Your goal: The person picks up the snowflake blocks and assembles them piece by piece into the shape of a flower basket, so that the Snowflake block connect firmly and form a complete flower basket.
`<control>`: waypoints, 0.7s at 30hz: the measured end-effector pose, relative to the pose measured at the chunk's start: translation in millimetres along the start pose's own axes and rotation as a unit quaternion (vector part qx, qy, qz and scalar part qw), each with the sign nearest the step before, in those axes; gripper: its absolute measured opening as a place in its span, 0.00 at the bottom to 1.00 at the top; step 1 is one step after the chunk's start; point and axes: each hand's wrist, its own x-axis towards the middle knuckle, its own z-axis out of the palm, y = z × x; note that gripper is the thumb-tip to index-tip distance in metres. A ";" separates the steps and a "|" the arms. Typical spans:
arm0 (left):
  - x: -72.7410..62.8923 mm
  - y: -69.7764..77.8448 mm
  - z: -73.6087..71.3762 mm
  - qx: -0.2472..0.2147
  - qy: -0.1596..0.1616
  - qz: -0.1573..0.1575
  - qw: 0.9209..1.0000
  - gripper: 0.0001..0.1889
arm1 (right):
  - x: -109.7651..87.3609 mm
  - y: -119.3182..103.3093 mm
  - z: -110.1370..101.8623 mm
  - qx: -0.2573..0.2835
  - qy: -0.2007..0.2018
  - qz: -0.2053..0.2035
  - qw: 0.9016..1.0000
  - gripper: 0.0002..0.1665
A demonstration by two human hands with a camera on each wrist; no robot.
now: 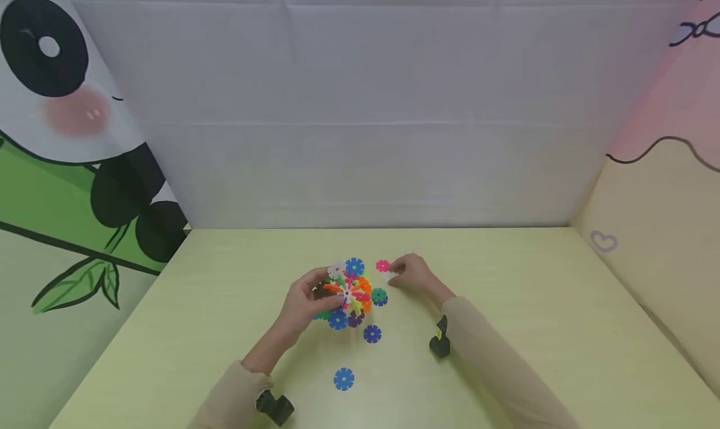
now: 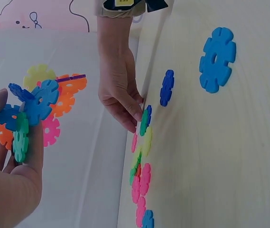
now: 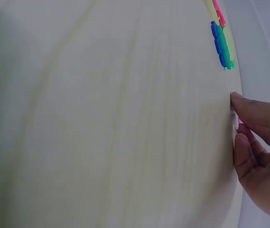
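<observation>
My left hand (image 1: 308, 304) holds up a many-coloured cluster of interlocked plastic snowflake discs (image 1: 347, 293), with thumb and fingers on its left side. The left wrist view shows blue, green, orange, pink and yellow notched discs (image 2: 44, 102) joined at angles, partly hidden by the fingers. Down at the tabletop, my right hand (image 1: 413, 271) pinches a white snowflake disc (image 1: 390, 276) between thumb and fingers, which mostly cover it. Just beyond those fingertips lies a pink disc (image 1: 382, 266). A green disc (image 1: 379, 295) overlapping a blue one lies between the hands.
On the pale wooden table (image 1: 506, 341), a dark blue disc (image 1: 372, 334) and a lighter blue disc (image 1: 344, 379) lie nearer the front. Several more loose discs (image 2: 145, 178) lie under and behind the held cluster. A white wall panel (image 1: 360, 166) rises at the table's back edge.
</observation>
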 end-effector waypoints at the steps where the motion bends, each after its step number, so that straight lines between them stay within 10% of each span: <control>1: 0.1 0.3 0.7 -0.001 -0.001 -0.001 1.000 0.27 | -0.4 0.3 0.0 0.002 0.002 -0.002 1.000 0.18; 21: 2.0 10.6 19.8 -0.038 -0.015 -0.011 0.999 0.26 | -42.1 -17.7 -27.7 -0.014 0.033 -0.060 0.998 0.07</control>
